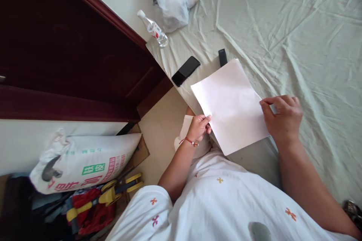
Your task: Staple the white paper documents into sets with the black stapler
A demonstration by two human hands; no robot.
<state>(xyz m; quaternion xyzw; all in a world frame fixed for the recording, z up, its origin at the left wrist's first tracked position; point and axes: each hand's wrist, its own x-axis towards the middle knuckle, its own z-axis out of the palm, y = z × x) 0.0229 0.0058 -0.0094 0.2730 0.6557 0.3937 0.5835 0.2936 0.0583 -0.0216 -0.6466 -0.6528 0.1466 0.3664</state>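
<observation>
A white sheet of paper (233, 109) lies tilted across the near edge of the cloth-covered surface; whether it is one sheet or a thin stack I cannot tell. My left hand (198, 128), with a red beaded string on the wrist, pinches the paper's left edge between thumb and fingers. On the opposite side my right hand (283, 116) is closed, its thumb and index finger pinched at the paper's right edge. Partly under the far corner of the paper sits a small black object (223, 57). To its left a black phone (186, 70) rests near the edge.
Pale green wrinkled cloth (316, 64) covers the surface. Further back stand a plastic bottle (154, 30) and a white plastic bag (174, 2). A dark red door (70, 45) is at the left. Below it lie a printed sack (93, 158) and a yellow-and-black object (109, 194).
</observation>
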